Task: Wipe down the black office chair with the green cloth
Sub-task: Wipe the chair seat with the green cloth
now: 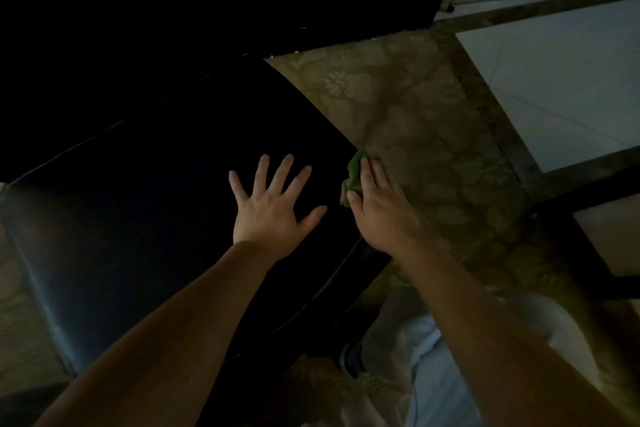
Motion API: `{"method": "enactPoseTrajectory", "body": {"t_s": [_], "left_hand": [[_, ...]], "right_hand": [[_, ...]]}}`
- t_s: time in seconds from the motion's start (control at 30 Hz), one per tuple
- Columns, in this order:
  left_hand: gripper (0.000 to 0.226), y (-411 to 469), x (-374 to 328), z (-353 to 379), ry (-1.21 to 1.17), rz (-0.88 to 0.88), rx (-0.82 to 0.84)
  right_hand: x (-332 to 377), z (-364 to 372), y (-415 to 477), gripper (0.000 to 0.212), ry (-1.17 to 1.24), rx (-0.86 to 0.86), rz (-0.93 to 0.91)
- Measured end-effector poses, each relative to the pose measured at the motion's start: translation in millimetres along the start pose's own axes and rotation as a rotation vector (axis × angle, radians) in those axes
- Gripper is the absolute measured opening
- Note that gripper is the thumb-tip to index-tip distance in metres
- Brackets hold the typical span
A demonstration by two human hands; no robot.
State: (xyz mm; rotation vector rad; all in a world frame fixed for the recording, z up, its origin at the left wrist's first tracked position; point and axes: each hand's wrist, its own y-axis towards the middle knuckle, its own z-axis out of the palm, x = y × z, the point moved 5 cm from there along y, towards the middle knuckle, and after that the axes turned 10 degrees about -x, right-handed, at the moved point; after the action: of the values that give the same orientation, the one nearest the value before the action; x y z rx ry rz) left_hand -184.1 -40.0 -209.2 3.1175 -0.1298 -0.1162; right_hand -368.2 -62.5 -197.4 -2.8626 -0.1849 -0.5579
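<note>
The left hand [273, 204] lies on the black padded office chair seat [156, 184]. At the seat's right edge, the right hand [381, 211] presses the green cloth [351, 177]. The patterned woven rug [415, 107] lies right of the seat.

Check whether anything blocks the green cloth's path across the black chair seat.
Yes. The left hand lies flat, fingers spread, on the black padded chair seat, just left of the crumpled green cloth that the right hand presses at the seat's right edge.
</note>
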Motion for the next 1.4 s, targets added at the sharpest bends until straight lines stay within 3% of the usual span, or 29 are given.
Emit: {"method": "enactPoseTrajectory", "body": {"t_s": [0.27, 0.77, 0.93, 1.13, 1.4], "left_hand": [[0.090, 0.0, 0.8, 3.8, 0.036, 0.019, 0.028], [0.087, -0.9, 1.4, 4.5, 0.054, 0.038, 0.027], [0.086, 0.0, 0.0, 2.5, 0.048, 0.023, 0.034], [0.089, 3.9, -1.7, 0.0, 0.027, -0.026, 0.031], [0.084, 8.4, 0.2, 2.5, 0.038, -0.019, 0.081]], "right_hand": [[3.4, -0.6, 18.2, 0.064, 0.004, 0.032, -0.084], [-0.9, 12.3, -13.8, 0.064, 0.083, -0.174, 0.082], [-8.3, 4.4, 6.1, 0.062, 0.145, -0.094, 0.025], [-14.3, 14.1, -26.7, 0.060, 0.150, -0.286, 0.183], [-15.1, 15.6, -3.7, 0.060, 0.209, -0.228, 0.239]]}}
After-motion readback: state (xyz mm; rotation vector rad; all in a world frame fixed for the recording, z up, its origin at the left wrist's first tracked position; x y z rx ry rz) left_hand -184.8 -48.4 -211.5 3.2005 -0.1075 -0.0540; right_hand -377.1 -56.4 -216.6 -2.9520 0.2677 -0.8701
